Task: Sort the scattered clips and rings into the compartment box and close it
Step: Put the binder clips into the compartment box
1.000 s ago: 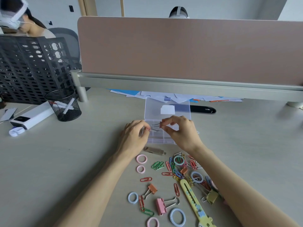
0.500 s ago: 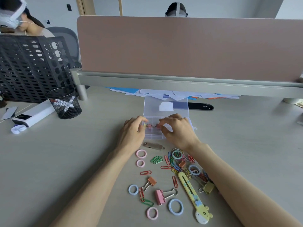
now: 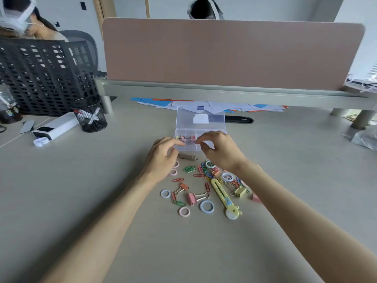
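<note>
We hold both hands over the open compartment box (image 3: 184, 121), which sits on the tabletop (image 3: 285, 180) at twelve o'clock from us, lid leaning back; a pink binder clip (image 3: 188, 138) lies in its left-hand front compartment. The left hand (image 3: 162, 160) curls its fingers (image 3: 179, 142) right at that clip, and the right hand (image 3: 219, 149) brings thumb and forefinger nearly together at three o'clock of it; we cannot tell whether either hand is pinching the clip or has let it go.

To do this well, we judge, we should seat the clip flat inside its walls, handles folded, so the lid can shut later; then lift straight up without nudging the light box.

Most of the sorting looks undone; at six o'clock of the box lie the paper clips (image 3: 206, 170), another pink clip (image 3: 190, 198), an orange clip (image 3: 184, 186), a yellow clip (image 3: 240, 192), a blue ring (image 3: 207, 206) and a pink ring (image 3: 184, 211); a yellow cutter (image 3: 223, 198) lies among them.

At ten o'clock stand a mesh cup (image 3: 89, 115) and a black perforated rack (image 3: 40, 74); a pink partition (image 3: 224, 54) closes twelve o'clock, with papers (image 3: 204, 104) beneath it.
</note>
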`<control>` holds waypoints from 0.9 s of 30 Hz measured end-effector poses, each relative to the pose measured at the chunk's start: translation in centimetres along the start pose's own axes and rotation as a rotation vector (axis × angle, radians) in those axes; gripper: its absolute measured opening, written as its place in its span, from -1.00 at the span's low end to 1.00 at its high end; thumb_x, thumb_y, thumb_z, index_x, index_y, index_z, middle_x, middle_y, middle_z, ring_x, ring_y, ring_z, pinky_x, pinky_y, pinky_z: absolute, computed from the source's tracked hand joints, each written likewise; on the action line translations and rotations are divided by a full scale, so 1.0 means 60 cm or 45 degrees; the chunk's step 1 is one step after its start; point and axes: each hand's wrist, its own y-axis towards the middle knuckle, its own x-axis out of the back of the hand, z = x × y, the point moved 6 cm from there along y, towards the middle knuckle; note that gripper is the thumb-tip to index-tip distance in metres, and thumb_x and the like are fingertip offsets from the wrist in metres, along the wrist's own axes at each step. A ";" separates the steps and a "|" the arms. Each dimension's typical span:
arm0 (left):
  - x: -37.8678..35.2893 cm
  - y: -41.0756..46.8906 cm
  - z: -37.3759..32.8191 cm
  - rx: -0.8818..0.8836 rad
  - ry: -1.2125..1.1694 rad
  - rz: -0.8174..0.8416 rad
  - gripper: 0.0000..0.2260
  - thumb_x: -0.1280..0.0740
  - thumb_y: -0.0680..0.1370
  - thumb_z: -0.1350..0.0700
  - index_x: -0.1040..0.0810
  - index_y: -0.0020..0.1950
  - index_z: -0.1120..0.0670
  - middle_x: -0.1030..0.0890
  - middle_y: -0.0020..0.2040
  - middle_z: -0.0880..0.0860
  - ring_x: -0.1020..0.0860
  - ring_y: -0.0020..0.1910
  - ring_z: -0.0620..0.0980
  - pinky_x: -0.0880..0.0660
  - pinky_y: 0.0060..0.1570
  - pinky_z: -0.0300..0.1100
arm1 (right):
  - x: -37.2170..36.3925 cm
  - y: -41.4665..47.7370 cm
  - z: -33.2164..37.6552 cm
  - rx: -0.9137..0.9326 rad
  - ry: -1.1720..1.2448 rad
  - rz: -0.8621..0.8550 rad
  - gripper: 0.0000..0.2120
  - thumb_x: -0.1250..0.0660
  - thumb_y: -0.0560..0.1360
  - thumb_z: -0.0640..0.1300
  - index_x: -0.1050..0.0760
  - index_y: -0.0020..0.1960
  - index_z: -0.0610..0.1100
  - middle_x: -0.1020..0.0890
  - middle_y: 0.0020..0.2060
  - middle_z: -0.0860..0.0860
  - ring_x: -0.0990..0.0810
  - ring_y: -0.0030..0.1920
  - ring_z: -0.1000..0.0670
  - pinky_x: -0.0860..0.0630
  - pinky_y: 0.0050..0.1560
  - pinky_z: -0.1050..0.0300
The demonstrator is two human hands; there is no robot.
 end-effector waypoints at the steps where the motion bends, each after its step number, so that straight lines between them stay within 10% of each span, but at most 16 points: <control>1: 0.003 -0.014 -0.006 0.030 -0.043 0.018 -0.70 -0.18 0.51 0.33 -0.63 0.03 0.04 -0.59 0.04 -0.02 -0.49 0.01 -0.21 -0.46 -0.01 -0.36 | -0.005 -0.016 0.004 0.006 -0.008 0.013 -0.75 -0.22 0.51 -0.19 -0.61 0.08 -0.04 -0.65 0.11 0.00 -0.53 0.18 -0.08 -0.47 0.18 -0.05; 6: 0.014 -0.078 -0.034 -0.016 -0.102 0.212 -0.91 -0.31 0.47 0.05 -0.62 -0.10 -0.04 -0.55 -0.19 -0.12 -0.48 -0.12 -0.15 -0.33 -0.12 -0.39 | 0.005 -0.089 0.002 -0.006 -0.011 -0.118 -0.71 -0.19 0.48 -0.27 -0.60 0.07 -0.05 -0.66 0.02 0.02 -0.55 0.07 -0.06 -0.50 0.09 -0.01; 11: -0.003 -0.103 -0.065 -0.085 -0.100 0.516 -0.68 -0.47 0.25 -0.22 -0.55 -0.22 -0.03 -0.49 -0.24 -0.03 -0.42 -0.16 -0.17 -0.36 -0.13 -0.31 | 0.024 -0.152 -0.008 -0.038 -0.019 -0.260 -0.73 -0.21 0.46 -0.29 -0.61 -0.01 -0.03 -0.66 -0.07 0.06 -0.56 -0.02 -0.03 -0.50 -0.02 0.05; 20: -0.002 -0.103 -0.068 -0.298 0.246 0.538 -0.66 -0.47 0.23 -0.28 -0.52 -0.30 -0.05 -0.45 -0.35 -0.11 -0.44 -0.19 -0.12 -0.49 0.04 0.01 | 0.068 -0.179 -0.033 -0.145 -0.223 0.202 -0.75 -0.21 0.36 0.19 -0.53 -0.04 0.13 -0.49 -0.13 0.17 -0.53 -0.24 0.02 -0.49 -0.16 0.08; 27: 0.005 -0.102 -0.075 -0.379 0.224 0.360 -0.76 -0.39 0.37 -0.22 -0.59 -0.19 -0.07 -0.52 -0.29 -0.11 -0.45 -0.15 -0.17 -0.48 -0.14 -0.12 | 0.103 -0.199 -0.062 -0.315 -0.274 0.560 -0.74 -0.37 0.32 0.00 -0.48 -0.01 0.17 -0.47 -0.12 0.22 -0.53 -0.12 0.15 -0.54 -0.08 0.11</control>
